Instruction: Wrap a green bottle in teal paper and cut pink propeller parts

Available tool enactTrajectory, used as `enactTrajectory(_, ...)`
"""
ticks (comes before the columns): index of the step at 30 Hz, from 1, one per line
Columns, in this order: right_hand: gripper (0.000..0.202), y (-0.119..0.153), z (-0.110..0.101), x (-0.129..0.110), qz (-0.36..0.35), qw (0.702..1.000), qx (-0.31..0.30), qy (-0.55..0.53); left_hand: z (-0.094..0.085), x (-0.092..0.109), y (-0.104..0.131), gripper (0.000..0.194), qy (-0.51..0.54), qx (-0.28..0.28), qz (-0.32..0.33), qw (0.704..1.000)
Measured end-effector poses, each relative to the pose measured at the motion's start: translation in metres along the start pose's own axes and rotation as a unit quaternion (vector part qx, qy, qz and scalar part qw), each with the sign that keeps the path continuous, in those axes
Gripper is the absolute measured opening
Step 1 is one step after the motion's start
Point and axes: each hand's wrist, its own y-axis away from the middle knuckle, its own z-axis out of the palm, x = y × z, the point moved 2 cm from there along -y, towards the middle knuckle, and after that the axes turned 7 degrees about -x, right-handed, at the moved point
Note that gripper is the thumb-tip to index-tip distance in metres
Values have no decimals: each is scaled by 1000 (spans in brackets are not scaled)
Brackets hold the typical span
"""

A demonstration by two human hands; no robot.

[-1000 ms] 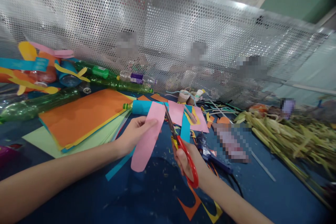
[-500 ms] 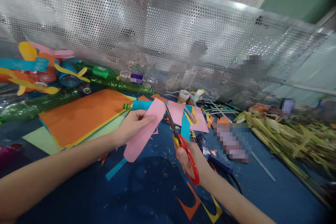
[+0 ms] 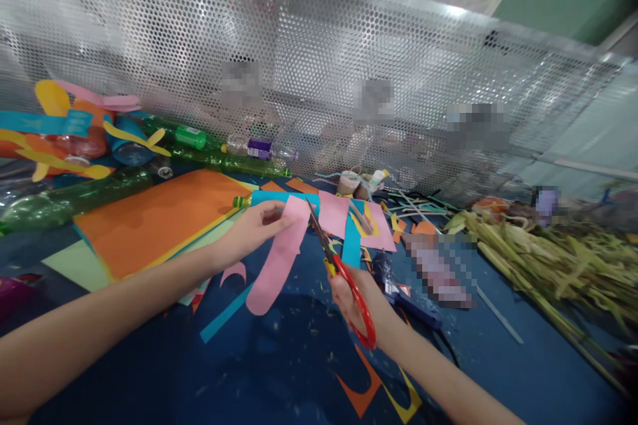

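Observation:
My left hand [image 3: 256,229] pinches the upper part of a long pink paper strip [image 3: 276,265], whose rounded lower end hangs over the blue table [image 3: 234,372]. In my right hand [image 3: 356,299] is a pair of scissors [image 3: 356,302] with red handles. The blade tips point up and away, at the upper right edge of the pink strip. Behind the strip lies a bottle wrapped in blue paper [image 3: 269,199], its green cap to the left. Pink sheets [image 3: 333,212] with a blue strip [image 3: 351,242] rest just beyond the scissors.
Orange paper [image 3: 164,219] tops a stack at left, near green bottles [image 3: 84,196] and paper-decorated bottles [image 3: 82,129]. A glue gun [image 3: 409,302] and dry husks [image 3: 538,252] lie right. Orange scraps [image 3: 366,392] are in front. A perforated metal screen [image 3: 319,73] stands behind.
The pink strip has tilted more upright, its lower end shifting right and its top moving slightly left and down. The scissors have shifted slightly left. A curved pink scrap now shows beside my left wrist.

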Motion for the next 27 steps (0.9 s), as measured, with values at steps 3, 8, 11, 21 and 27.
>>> enactTrajectory(3, 48, 3, 4, 2, -9, 999, -34, -25, 4, 1, 3, 30, 51, -16, -27, 998)
enactTrajectory(8, 54, 10, 2, -11, -70, 995, -71, -13, 3, 2, 4, 25, 105, 1, -36, 994)
enactTrajectory(11, 53, 12, 0, -19, -109, 990, -80, 26, 3, 7, 4, 25, 89, -6, -30, 996)
enactTrajectory(21, 53, 13, 0, -21, -114, 988, -65, 87, 0, 8, 5, 29, -13, 7, -46, 999)
enactTrajectory(27, 57, 13, -1, -25, -102, 988, -63, 102, 3, 9, 6, 27, 16, -20, -56, 998)
